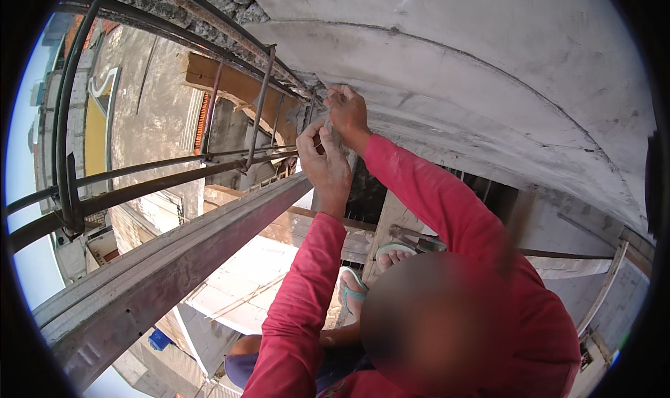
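Note:
Dust covers both my hands, which are raised close together beside the far end of the rebar cage [262, 108], where it meets the grey wall [447, 70]. My left hand [326, 169] is the lower one, its thumb and fingers curled together in a pinch. Just above it and to the right, my right hand [347, 115] is closed too, fingertips bent toward the bar ends. Whatever lies between the fingers is too small or hidden to make out. I cannot tell whether either hand touches the steel.
A long, straight-edged beam [174, 265] slants from lower left toward my hands. Long steel bars [139, 181] run above it. My sandalled feet [352, 290] rest on narrow supports, near a dark gap [366, 195]. Buildings and a blue object [159, 339] show far below.

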Motion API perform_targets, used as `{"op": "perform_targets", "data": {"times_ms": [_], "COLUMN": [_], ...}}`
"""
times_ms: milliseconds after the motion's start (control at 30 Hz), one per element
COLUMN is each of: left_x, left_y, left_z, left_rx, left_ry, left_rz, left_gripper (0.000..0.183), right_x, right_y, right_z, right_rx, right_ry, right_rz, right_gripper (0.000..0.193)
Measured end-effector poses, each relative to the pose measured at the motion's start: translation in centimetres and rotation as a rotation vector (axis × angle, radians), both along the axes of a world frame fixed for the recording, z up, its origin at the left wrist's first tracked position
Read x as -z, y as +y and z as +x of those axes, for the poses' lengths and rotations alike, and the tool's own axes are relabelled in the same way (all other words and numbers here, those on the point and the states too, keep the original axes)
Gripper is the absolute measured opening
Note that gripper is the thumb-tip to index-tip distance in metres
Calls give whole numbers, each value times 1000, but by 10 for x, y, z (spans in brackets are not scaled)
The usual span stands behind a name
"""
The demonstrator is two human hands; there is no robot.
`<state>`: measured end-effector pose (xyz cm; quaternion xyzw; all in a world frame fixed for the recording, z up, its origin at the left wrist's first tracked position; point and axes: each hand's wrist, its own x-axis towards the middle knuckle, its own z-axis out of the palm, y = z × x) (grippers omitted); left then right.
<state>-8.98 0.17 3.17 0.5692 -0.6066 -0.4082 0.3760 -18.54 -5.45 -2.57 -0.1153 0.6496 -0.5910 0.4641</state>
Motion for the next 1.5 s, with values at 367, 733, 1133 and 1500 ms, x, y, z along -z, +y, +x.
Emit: {"op": "perform_targets", "data": {"times_ms": [367,733,1133,1500], "left_x": [-3,-1,-3,20], "left_y": [-74,-46,-58,-83], "left_z": [-27,-21,-8,-10], "left_rx": [-296,-97,47,-73], "left_ry": [431,-133,-314,-91], "left_rz": [225,-161,-238,35], "left_gripper": [27,19,28,35], "right_x": [0,-15,-27,-20], "right_y": [-9,-4,21,9], "right_z": [-24,-26,-27,-21], "right_rx": [-255,-285,-308,-162], "right_ry": [32,300,857,185], "right_rz": [-95,-25,-404,-61], "right_gripper": [26,23,19,23]}}
